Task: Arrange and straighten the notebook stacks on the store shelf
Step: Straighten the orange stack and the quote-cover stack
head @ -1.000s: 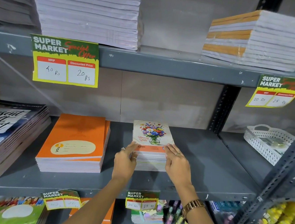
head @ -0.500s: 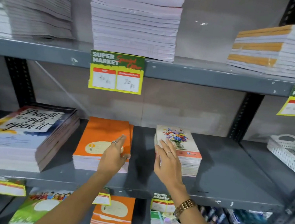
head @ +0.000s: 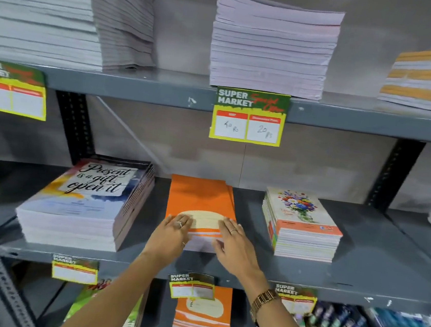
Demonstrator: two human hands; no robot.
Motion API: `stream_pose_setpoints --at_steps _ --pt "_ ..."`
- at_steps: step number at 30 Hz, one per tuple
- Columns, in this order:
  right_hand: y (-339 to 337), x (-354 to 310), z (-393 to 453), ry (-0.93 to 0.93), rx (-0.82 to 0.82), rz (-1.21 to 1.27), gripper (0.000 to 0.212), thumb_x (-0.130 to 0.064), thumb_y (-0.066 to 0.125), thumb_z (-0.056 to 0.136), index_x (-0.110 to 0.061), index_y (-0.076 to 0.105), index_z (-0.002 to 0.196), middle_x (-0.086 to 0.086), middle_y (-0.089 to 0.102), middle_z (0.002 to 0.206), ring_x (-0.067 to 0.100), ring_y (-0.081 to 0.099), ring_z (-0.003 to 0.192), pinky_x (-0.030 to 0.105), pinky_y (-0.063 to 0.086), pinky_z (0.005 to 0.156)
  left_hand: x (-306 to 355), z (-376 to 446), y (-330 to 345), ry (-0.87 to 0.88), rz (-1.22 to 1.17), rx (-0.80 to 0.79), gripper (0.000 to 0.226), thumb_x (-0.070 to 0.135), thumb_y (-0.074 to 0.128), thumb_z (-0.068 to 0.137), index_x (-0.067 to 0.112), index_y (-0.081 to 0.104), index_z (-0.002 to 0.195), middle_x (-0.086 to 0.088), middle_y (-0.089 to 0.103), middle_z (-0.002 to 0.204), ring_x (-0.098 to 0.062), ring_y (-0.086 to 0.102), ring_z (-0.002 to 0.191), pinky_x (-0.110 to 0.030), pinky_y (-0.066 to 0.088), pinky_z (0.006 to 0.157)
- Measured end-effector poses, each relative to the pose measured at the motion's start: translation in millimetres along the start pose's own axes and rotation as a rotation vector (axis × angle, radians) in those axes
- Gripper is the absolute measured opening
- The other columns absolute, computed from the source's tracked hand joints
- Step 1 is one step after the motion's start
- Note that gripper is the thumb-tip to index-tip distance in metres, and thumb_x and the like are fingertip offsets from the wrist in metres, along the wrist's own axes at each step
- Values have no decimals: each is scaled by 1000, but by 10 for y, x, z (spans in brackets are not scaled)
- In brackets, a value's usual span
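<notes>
The grey metal middle shelf point(head: 357, 276) carries three notebook stacks side by side, apart from one another: a lettered-cover stack point(head: 81, 201) at left, an orange stack point(head: 200, 196) in the centre, and a floral-cover stack point(head: 301, 227) at right.

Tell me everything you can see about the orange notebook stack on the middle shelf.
The orange notebook stack lies flat on the grey middle shelf, between the "Present is a gift" stack and the floral stack. Its glossy top cover carries a cream label panel. Lower copies jut out slightly to the right. The left hand and right hand press its front corners.
</notes>
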State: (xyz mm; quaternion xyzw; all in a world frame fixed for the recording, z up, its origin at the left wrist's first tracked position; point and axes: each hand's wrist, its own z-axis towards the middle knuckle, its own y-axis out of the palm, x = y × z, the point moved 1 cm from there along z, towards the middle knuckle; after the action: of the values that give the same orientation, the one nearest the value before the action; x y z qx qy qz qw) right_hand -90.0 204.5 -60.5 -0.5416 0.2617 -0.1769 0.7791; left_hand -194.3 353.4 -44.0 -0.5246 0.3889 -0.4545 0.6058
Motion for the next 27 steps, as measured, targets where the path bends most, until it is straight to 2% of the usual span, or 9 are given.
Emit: stream_pose_setpoints --at_steps 5,9,14,20,27 --pt "53 -70 26 94 -4 -26 55 -37 35 99 -14 23 147 3 23 157 18 15 146 31 10 120 -133 0 11 77 -5 1 56 7 29 94 16 13 148 -2 17 158 -12 12 145 -31 5 120" --pt "42 -83 19 132 -7 -17 53 -36 37 99 -17 25 147 -1 24 157 17 16 146 29 13 119 -199 28 -14 120 -65 15 48 14 28 98 18 22 146 0 22 156 -13 14 144 -31 5 120" --pt "13 -127 11 155 26 -5 50 -33 44 97 -19 33 144 -2 34 153 14 23 144 28 25 116 -281 46 -31 89 -140 26 51 7 33 97 24 25 145 2 23 156 -16 12 145 -33 7 120" --pt "-35 -114 20 163 51 18 46 -29 52 94 -20 44 138 -4 43 147 12 32 140 28 34 111 -239 31 11 92 -158 73 51 7 34 97 20 24 145 -1 23 156 -16 12 145 -31 3 120" --pt "-36 -107 22 124 64 -96 41 -24 53 94 -19 49 134 0 53 140 14 43 134 29 43 105 -286 21 52 89 -245 70 47 13 35 99 21 27 144 1 23 156 -13 12 145 -28 1 119"
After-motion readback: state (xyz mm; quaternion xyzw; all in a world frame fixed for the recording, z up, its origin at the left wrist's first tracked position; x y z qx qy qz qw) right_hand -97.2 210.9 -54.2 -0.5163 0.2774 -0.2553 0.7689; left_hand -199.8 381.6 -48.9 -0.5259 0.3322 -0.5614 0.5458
